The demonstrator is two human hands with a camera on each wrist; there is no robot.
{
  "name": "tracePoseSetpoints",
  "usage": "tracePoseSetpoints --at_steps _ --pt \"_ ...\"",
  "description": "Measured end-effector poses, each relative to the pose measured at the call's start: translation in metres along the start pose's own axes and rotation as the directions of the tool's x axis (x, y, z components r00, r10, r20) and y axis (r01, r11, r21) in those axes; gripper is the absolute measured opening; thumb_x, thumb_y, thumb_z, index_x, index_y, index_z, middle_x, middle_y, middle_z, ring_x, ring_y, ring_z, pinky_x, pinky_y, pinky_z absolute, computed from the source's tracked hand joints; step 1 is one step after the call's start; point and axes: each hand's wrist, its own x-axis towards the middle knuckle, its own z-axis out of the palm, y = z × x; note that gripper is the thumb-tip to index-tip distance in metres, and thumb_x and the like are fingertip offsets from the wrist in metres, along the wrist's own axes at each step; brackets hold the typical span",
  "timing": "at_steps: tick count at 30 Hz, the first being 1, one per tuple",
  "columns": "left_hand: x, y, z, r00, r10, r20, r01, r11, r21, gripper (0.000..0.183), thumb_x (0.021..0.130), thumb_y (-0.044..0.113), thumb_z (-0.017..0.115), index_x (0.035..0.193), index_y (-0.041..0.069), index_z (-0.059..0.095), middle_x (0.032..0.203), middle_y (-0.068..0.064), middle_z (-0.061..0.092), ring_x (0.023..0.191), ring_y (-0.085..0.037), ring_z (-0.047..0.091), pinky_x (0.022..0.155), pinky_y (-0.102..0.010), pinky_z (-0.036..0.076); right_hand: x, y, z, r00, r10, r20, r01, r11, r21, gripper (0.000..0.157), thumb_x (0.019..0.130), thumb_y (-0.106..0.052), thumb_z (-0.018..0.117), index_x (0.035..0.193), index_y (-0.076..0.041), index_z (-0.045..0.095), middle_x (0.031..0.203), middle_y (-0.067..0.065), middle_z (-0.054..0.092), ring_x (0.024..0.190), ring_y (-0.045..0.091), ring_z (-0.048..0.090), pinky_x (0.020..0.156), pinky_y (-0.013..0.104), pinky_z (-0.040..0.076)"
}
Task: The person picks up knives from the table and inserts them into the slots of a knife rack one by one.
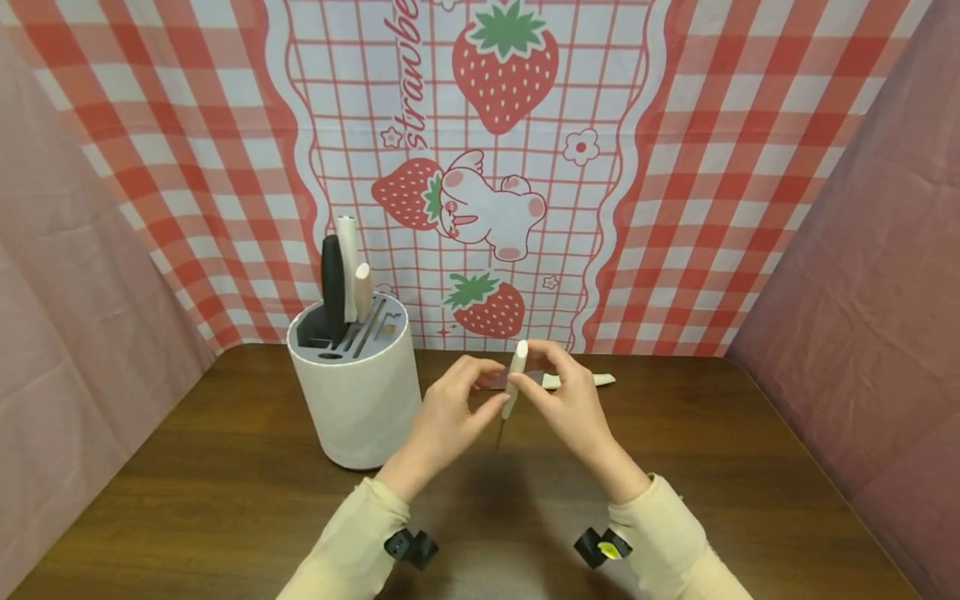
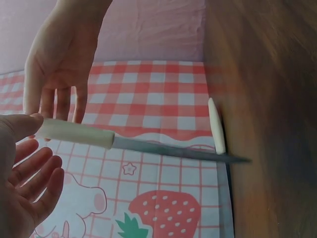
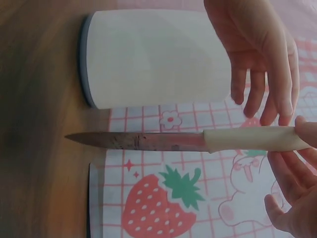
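Both hands hold a knife by its cream handle, with the blade pointing down over the table. My left hand has its thumb and forefinger at the handle, the other fingers spread beside it. My right hand pinches the handle from the other side near its upper end. In the right wrist view, dark marks show on the narrow, pointed blade. Behind the hands lies a second knife with a white handle and a broad grey blade, partly hidden by the fingers in the head view.
Left of the hands stands a white round knife block with a grey slotted top. In it are a black handle, a tall white handle and a shorter beige one. A strawberry-print curtain hangs behind the wooden table.
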Motion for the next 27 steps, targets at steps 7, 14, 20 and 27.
tracePoseSetpoints --at_steps 7,14,20,27 --pt "0.000 0.001 0.002 1.000 -0.022 -0.021 0.021 0.999 -0.044 0.027 0.078 0.010 0.070 0.102 0.007 0.058 0.090 -0.003 0.058 0.078 -0.010 0.060 0.066 -0.021 0.052 0.000 -0.012 0.002 0.999 -0.034 0.009 0.034 0.999 -0.013 0.033 0.074 -0.014 0.074 0.105 -0.012 0.062 0.095 0.000 0.060 0.088 0.013 0.059 0.077 0.027 0.049" --pt "0.000 -0.001 0.001 0.999 -0.031 -0.022 0.029 0.995 -0.096 0.026 0.080 0.009 0.068 0.103 0.007 0.058 0.091 -0.003 0.060 0.077 -0.010 0.061 0.068 -0.018 0.051 0.000 -0.046 -0.003 1.000 -0.024 0.020 0.024 1.000 -0.009 0.030 0.074 -0.002 0.071 0.102 -0.001 0.062 0.093 0.009 0.061 0.087 0.023 0.059 0.077 0.034 0.050" --pt "-0.001 0.001 -0.002 1.000 -0.017 -0.021 0.013 0.988 -0.156 0.026 0.081 0.007 0.067 0.105 0.006 0.057 0.094 -0.004 0.059 0.079 -0.013 0.062 0.071 -0.018 0.052 0.000 -0.052 -0.004 0.997 -0.080 0.011 0.081 0.996 -0.029 0.026 0.074 0.000 0.071 0.098 0.002 0.063 0.087 0.009 0.062 0.080 0.022 0.061 0.071 0.028 0.051" --pt "-0.001 0.004 -0.008 1.000 0.006 -0.026 -0.011 0.980 -0.197 0.033 0.077 0.000 0.066 0.108 0.002 0.056 0.096 -0.007 0.057 0.082 -0.014 0.062 0.073 -0.019 0.052 0.000 -0.019 0.003 0.993 -0.117 0.013 0.116 0.993 0.023 0.026 0.076 -0.005 0.070 0.102 -0.008 0.065 0.093 0.003 0.065 0.080 0.013 0.063 0.070 0.027 0.053"
